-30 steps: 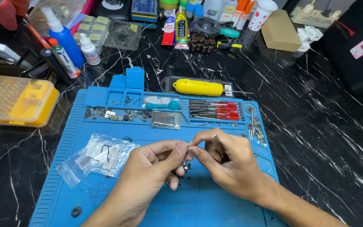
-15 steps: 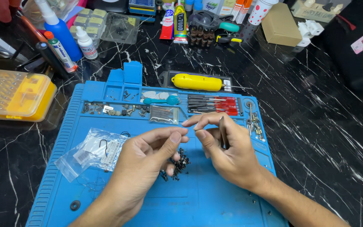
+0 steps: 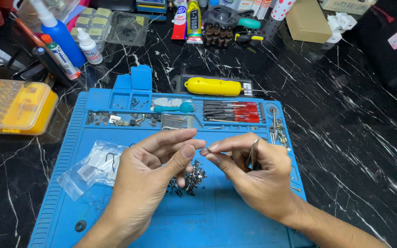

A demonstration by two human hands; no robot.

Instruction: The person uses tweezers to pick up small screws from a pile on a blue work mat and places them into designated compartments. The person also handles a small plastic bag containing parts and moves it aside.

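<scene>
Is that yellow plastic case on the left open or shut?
Shut. The yellow case lies flat on the black marble table, its clear lid down over the rows of bits inside.

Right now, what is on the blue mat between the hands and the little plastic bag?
Nothing: in the head view the left hand partly overlaps the bag on the mat.

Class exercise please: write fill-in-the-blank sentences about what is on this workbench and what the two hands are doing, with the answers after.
1. Both hands, left hand and right hand, work above a ____ work mat.
2. Under the fingertips lies a small pile of dark ____.
3. Left of the left hand lies a clear plastic ____.
4. The tool behind the mat is ____.

Answers: blue; screws; bag; yellow
</scene>
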